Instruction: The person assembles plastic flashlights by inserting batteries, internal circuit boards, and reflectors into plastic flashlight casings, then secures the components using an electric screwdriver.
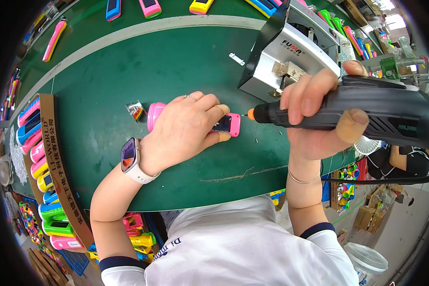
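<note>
My left hand [188, 124] is closed over a pink toy microphone [235, 125] that lies on the green table. Its round pink head [155, 116] sticks out on the left, and a dark panel shows near its right end; my fingers hide the middle. In my right hand [314, 112] is a black electric screwdriver [386, 112], held level with the fingers wrapped round its body. The orange collar [251, 114] and thin bit point left, close to the microphone's right end. Whether the bit touches it I cannot tell.
A silver and black screw feeder [295, 52] stands behind the screwdriver. On the table [128, 181] lie a small white strip [236, 59], a shiny scrap [136, 110] and tiny screws [257, 140]. At left a cardboard box [64, 176] holds several colourful toys. A black cable [376, 181] runs at right.
</note>
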### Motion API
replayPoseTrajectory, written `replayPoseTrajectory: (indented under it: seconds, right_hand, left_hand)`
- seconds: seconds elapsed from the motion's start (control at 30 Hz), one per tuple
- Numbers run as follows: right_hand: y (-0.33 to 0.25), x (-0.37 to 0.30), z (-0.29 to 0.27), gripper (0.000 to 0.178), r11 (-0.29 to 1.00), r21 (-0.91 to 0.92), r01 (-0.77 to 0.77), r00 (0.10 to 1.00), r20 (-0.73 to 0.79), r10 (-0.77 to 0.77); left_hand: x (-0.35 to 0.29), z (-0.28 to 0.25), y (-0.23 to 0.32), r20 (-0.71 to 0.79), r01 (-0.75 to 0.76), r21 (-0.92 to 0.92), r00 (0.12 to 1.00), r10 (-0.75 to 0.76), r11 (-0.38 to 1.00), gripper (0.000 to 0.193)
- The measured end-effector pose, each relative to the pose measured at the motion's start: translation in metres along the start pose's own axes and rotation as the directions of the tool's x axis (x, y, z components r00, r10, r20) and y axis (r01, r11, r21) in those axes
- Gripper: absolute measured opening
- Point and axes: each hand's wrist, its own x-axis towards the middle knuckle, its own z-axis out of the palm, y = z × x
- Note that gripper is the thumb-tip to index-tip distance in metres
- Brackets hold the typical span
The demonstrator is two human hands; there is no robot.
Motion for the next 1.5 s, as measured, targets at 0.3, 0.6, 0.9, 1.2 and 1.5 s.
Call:
replayPoseTrajectory:
  seconds: [0.3, 0.6, 0.9, 1.2, 1.5]
  right_hand:
    - [0.023, -0.011, 0.004, 0.051, 0.993, -0.065, -0.098, 0.991, 0.082, 0.103]
    - [0.005, -0.008, -0.006, 0.056, 0.986, -0.165, -0.029, 0.992, 0.113, 0.048]
    - [-0.024, 0.049, -0.031, 0.034, 0.960, -0.258, 0.109, 0.984, -0.107, -0.141]
    - [-0.013, 0.001, -0.006, 0.059, 0.996, 0.064, 0.068, 0.998, 0.002, -0.068]
    - [-0.016, 0.000, 0.002, 0.057, 0.982, 0.160, 0.099, 0.982, 0.144, -0.122]
  left_hand:
    - [0.000, -0.001, 0.000, 0.026, 0.033, -0.015, 0.999, -0.033, 0.999, 0.039]
    - [-0.007, -0.009, -0.001, 0.035, 0.008, 0.236, 0.999, -0.017, 0.972, 0.050]
    - [-0.003, -0.005, -0.007, -0.102, 0.091, 0.244, 0.992, -0.067, 0.965, 0.050]
    - [-0.003, -0.007, -0.013, -0.136, 0.067, 0.201, 0.990, -0.040, 0.977, 0.045]
    - [0.017, 0.019, 0.014, -0.287, -0.138, -0.295, 0.956, 0.050, 0.945, 0.024]
